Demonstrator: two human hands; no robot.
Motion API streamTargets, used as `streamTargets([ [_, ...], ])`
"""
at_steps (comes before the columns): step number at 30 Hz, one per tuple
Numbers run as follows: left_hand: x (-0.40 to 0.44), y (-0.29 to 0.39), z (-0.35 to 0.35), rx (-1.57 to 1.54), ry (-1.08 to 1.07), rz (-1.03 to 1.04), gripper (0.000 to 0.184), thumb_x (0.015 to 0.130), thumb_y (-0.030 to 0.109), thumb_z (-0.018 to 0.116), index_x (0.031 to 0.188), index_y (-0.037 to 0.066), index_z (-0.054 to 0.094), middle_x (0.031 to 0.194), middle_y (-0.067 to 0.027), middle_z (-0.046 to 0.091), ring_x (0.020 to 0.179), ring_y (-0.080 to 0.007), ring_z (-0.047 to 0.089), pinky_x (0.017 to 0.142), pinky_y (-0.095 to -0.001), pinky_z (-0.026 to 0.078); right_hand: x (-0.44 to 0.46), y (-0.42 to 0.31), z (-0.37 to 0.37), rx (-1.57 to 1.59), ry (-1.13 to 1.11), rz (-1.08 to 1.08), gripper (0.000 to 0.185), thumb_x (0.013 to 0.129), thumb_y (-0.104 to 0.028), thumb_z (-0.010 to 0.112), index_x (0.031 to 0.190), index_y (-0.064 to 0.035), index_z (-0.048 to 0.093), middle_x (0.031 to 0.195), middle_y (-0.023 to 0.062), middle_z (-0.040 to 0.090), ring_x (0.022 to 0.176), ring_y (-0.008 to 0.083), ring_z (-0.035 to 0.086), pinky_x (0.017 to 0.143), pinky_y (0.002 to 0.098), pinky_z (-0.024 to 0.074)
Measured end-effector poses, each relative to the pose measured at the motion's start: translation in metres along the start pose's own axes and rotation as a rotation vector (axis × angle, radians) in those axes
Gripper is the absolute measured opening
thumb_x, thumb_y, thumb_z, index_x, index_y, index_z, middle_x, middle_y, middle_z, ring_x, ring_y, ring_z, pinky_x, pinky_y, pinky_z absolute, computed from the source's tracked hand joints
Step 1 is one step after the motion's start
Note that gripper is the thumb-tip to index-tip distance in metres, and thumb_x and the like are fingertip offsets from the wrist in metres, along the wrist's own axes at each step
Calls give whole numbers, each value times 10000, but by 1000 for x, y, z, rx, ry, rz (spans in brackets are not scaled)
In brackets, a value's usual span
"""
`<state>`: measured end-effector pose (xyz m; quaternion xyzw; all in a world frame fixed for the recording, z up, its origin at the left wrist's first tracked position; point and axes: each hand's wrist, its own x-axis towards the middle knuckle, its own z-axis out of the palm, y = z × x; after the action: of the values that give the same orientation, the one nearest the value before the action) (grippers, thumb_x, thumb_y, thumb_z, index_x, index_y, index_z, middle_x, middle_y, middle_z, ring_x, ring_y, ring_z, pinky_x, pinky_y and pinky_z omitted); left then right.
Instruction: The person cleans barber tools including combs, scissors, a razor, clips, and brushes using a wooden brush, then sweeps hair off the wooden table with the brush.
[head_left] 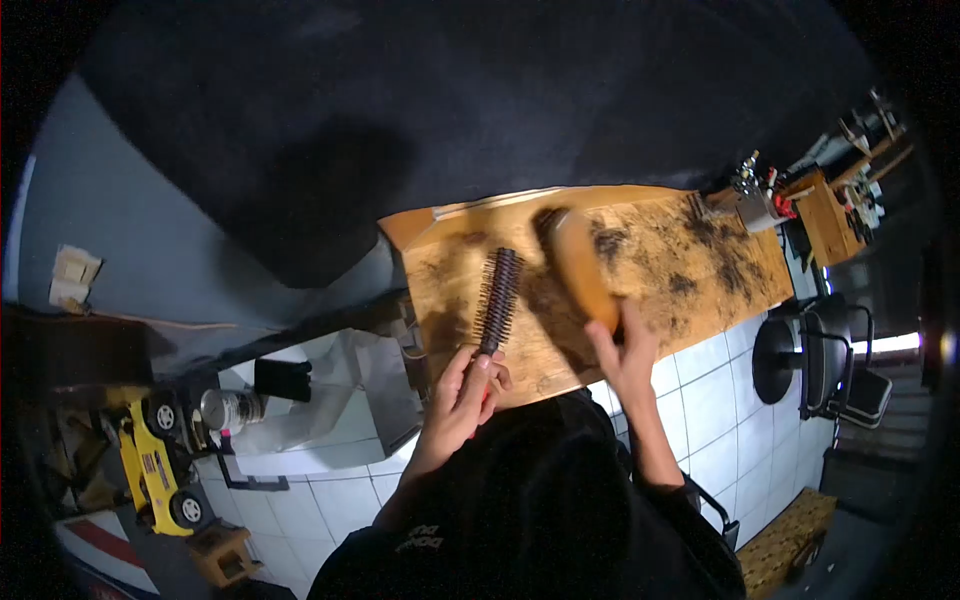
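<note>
My left hand [462, 402] is closed around the lower end of a dark round hairbrush [499, 298], whose bristles point up and away from me. My right hand [630, 350] grips the near end of a wooden-backed brush [582, 270]; this brush is blurred, with its dark bristles facing left. Both brushes are above a wooden table [550, 372], apart from each other. Dark hair clippings [683, 284] lie scattered over the tabletop, mostly on its right half.
A container with tools [760, 212] stands at the table's right end, near a wooden box [828, 220]. A black chair [828, 345] is on the right. At left are a yellow toy vehicle [150, 465] and a white container [222, 410]. A dark wall backs the table.
</note>
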<state>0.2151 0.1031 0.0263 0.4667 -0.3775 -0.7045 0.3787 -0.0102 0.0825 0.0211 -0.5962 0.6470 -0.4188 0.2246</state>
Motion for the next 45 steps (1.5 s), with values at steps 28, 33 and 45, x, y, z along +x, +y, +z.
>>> streamTargets([
  [28, 2, -14, -6, 284, 128, 230, 200, 955, 118, 557, 1095, -8, 488, 800, -96, 604, 675, -111, 551, 635, -267, 454, 0, 2, -13, -15, -34, 55, 424, 819, -357, 735, 908, 38, 610, 662, 118, 595, 582, 140, 512, 534, 312, 435],
  [33, 15, -31, -10, 328, 65, 438, 179, 904, 84, 635, 975, -31, 519, 853, -88, 612, 690, -87, 550, 605, -257, 451, -42, -4, 10, 45, -335, -155, 488, 727, -399, 803, 945, 7, 643, 749, 138, 647, 639, 244, 643, 598, 330, 509],
  [45, 22, -11, 7, 375, -47, 98, 194, 1014, 172, 428, 987, 1, 514, 714, -44, 543, 588, -95, 480, 563, -259, 414, -39, 12, -4, 17, -231, -258, 516, 728, -421, 787, 977, -1, 618, 750, 135, 628, 663, 230, 644, 605, 320, 500],
])
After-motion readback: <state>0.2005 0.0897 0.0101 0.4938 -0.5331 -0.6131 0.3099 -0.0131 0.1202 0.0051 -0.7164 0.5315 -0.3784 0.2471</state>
